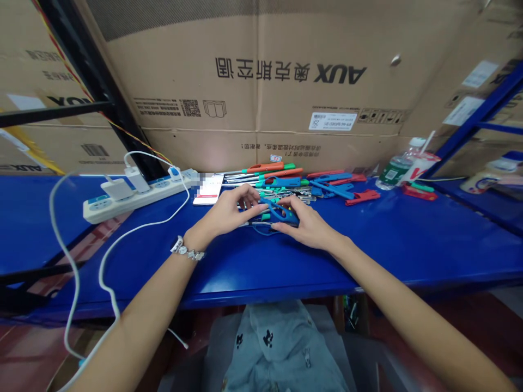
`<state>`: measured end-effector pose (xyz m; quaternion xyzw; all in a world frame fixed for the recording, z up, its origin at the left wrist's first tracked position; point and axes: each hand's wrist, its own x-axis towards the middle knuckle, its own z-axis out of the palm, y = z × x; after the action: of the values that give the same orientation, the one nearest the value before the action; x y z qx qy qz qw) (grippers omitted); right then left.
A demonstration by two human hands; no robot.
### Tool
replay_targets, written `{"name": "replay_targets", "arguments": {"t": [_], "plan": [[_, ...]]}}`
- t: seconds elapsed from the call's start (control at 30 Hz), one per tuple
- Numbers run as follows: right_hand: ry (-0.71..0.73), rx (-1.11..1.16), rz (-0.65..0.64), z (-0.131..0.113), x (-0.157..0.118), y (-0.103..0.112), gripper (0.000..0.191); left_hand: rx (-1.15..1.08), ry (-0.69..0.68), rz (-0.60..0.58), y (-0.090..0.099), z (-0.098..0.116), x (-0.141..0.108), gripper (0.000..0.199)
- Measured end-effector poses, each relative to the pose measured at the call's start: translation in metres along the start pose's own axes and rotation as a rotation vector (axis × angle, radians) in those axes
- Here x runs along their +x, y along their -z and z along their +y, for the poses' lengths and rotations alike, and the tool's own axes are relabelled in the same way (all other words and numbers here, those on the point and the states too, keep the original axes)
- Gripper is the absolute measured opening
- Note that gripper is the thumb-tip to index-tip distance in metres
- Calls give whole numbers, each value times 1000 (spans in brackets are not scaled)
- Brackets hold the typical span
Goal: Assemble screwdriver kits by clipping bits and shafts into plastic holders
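Observation:
In the head view, my right hand (306, 220) is closed around a blue lighter handle (289, 216) with a looped guard. My left hand (235, 209), wearing a watch and bracelet, has its thumb and curled fingers at the other end of the same piece; its exact grip is partly hidden. Under my hands are metal rods and green-tipped parts, mostly covered. Just behind lies a pile of long-stemmed lighters with orange (267, 167) and blue (286, 182) handles. Loose blue handle pieces (333, 188) and red ones (363, 197) lie to the right.
A white power strip (151, 193) with chargers and trailing cables occupies the left. A phone-like white slab (208, 190) lies beside the pile. Along the right stand a plastic bottle (393, 170) and a cup with a straw (423, 163). A cardboard box (261, 109) walls the back.

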<state>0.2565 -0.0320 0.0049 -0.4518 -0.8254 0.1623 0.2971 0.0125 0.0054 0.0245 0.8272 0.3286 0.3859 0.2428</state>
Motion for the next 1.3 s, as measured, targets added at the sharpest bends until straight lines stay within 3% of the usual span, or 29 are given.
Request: {"name": "replay_targets", "arguments": {"t": [0.2,0.43,0.53,0.67,0.8,0.93,1.1,1.3], "plan": [[-6,-32,-25,-5,-1,-1,43,-31,43,-70,4,3,2,30],[137,-97,-2,-6,4,2,22,-116,142,-227,11,-6,0,25],[141,-179,-19,-8,5,2,22,-190,179,-261,11,-9,0,24],[191,-255,41,-12,4,-2,40,-196,210,-240,14,-11,2,30],[204,-272,63,-13,6,-2,39,-191,242,-221,19,-12,2,34],[201,-236,-32,-9,11,3,35,-112,248,-212,20,-16,1,41],[155,-201,-171,-3,19,8,31,132,219,-52,21,-23,0,41],[160,-191,-230,-5,22,4,28,169,127,-146,23,-25,-1,36]]}}
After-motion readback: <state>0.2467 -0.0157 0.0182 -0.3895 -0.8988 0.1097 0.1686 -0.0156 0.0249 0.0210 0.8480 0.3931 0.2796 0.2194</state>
